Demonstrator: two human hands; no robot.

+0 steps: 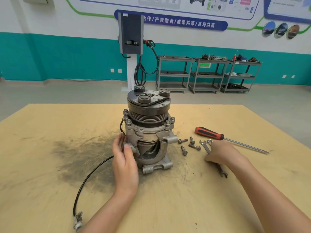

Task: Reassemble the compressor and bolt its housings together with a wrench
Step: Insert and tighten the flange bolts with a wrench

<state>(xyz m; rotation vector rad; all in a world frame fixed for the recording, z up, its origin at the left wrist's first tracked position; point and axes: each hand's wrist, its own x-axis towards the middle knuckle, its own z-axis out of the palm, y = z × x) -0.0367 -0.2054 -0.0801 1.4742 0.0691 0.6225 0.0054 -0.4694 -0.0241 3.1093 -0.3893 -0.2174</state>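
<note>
Now left hand (125,163) is bracing the upright compressor (148,130), fingers straight against its housing; right hand (222,154) is lying over the wrench (206,147), grip unclear.

There is one view only, from a wide-angle camera on the person's head, looking forward and down across the counter (50,190). It sits close in: both forearms reach up from the bottom edge, and the compressor (148,130) stands upright near the middle of the frame. Beyond the counter's far edge the view takes in floor, shelving carts (207,74) and a teal-banded wall (58,58), whose lines bow toward the edges.
</note>
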